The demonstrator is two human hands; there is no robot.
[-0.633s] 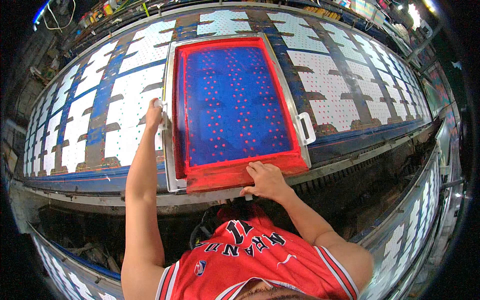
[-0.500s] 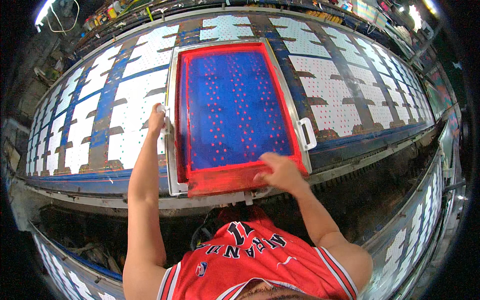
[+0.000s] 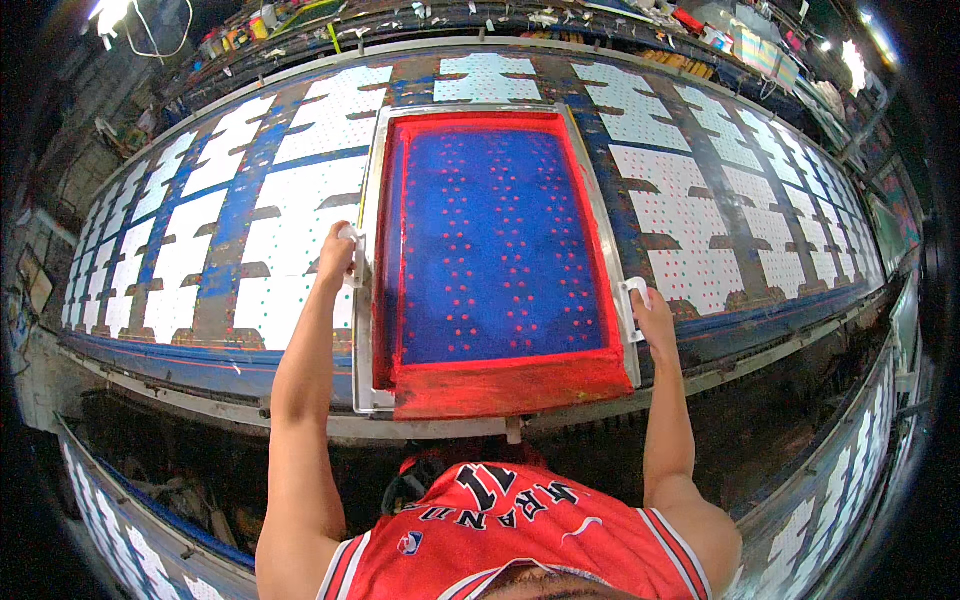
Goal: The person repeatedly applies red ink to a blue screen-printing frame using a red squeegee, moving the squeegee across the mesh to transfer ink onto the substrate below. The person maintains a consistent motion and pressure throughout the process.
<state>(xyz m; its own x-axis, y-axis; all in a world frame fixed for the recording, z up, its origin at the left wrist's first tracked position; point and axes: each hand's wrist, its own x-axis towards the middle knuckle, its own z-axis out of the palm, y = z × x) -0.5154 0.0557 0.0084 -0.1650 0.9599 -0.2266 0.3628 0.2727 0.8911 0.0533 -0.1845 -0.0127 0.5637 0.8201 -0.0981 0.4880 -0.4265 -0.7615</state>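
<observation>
A screen-printing frame lies on the long print table, with a blue mesh point(image 3: 485, 250) dotted pink, red ink round its border and a smeared red strip point(image 3: 510, 392) along the near end. My left hand point(image 3: 338, 252) is closed round the white handle point(image 3: 354, 270) on the frame's left side. On the right side, my right hand point(image 3: 654, 318) grips the other white handle point(image 3: 637, 285). Both arms reach forward from the lower edge, either side of my red jersey point(image 3: 515, 535).
White cut fabric pieces point(image 3: 675, 215) printed with small coloured dots cover the table point(image 3: 233, 360) on both sides. A second table with similar pieces point(image 3: 830, 480) curves along the lower right and lower left. Colourful containers point(image 3: 255, 25) and clutter line the far back, under bright lamps.
My right hand has left the frame's red near edge and now holds the right handle. My left hand stays on its handle. The whole scene sits further right and lower in the view.
</observation>
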